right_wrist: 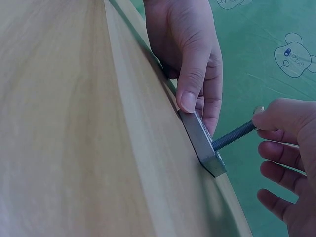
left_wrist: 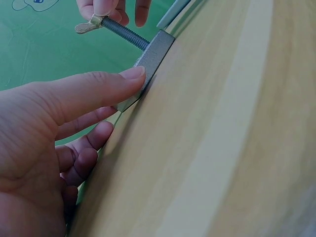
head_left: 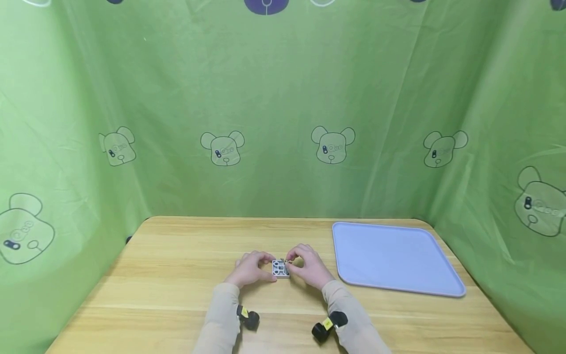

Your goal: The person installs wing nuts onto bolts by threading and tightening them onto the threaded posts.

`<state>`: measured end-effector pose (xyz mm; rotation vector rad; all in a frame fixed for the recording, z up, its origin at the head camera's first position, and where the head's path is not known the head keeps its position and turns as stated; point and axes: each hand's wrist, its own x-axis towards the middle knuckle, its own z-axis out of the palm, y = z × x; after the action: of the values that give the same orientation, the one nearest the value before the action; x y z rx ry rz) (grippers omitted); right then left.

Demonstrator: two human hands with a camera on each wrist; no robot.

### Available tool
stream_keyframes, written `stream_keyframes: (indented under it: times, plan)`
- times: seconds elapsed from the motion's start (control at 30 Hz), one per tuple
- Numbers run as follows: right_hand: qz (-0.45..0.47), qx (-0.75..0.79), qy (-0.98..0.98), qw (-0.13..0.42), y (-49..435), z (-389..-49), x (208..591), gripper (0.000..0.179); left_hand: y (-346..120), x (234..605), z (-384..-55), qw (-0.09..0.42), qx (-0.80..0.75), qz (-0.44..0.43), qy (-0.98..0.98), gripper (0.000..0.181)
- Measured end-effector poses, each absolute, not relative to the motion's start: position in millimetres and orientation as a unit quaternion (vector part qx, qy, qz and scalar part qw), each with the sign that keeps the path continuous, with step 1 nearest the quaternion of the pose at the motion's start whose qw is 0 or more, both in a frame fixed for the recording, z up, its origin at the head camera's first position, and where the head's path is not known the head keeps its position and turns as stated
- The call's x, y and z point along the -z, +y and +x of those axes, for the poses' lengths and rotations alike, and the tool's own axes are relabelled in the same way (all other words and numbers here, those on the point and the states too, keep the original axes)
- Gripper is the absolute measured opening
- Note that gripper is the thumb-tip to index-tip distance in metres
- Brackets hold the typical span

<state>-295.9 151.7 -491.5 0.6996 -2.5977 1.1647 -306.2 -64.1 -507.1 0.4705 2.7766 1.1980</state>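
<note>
A small square metal block [head_left: 280, 269] with round holes in its upper face lies on the table. My left hand [head_left: 251, 269] grips its left side, with the thumb on the near edge and fingers at the far side. A threaded wing screw [right_wrist: 234, 137] stands up from the block's right part, its shaft dark grey. My right hand [head_left: 309, 268] pinches the screw's top between thumb and forefinger, the other fingers loosely bent. In the left wrist view the brass-coloured wing [left_wrist: 89, 25] pokes out beside those fingertips. The screw's lower end is hidden in the block.
A pale blue-lilac tray [head_left: 398, 255] lies on the right side of the wooden table [head_left: 177, 295]. Green curtains [head_left: 283, 88] with bear-head prints surround the table at the back and both sides. A black camera is strapped to each wrist.
</note>
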Motion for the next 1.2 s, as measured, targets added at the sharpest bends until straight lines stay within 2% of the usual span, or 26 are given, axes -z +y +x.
stream_keyframes:
  times: [1.2]
  plan:
    - [0.245,-0.393,-0.881,0.1,152.4,-295.7,491.7,0.015,-63.9,507.5,-305.2,0.04,-0.392,0.149,0.907,0.053]
